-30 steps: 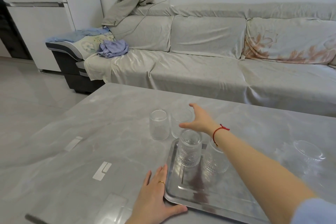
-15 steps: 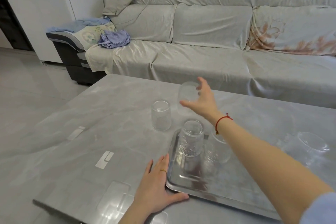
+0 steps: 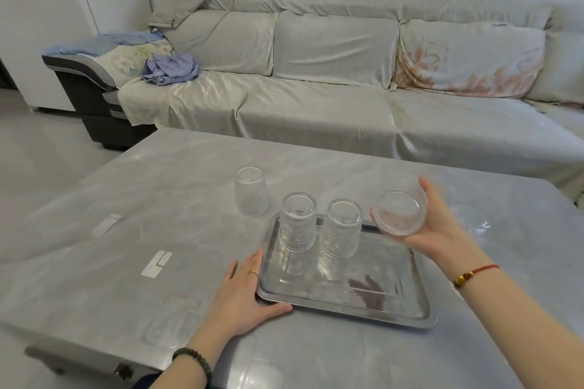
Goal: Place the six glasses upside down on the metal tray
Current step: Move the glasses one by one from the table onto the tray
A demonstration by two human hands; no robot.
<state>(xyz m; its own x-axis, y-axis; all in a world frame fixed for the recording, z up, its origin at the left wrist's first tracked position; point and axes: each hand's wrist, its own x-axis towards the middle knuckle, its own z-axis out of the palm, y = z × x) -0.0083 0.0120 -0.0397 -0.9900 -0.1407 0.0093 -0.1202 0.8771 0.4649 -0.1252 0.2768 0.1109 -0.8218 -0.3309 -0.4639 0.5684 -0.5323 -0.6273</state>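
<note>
right hand is gripping a third glass above the metal tray — two glasses already inverted there — while left hand is resting flat, steadying its edge; next, turning it mouth-down.

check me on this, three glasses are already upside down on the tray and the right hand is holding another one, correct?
Not quite: the head view shows two glasses upside down on the tray, not three. A third glass stands on the table beyond the tray. The right hand is indeed holding another glass.
</note>
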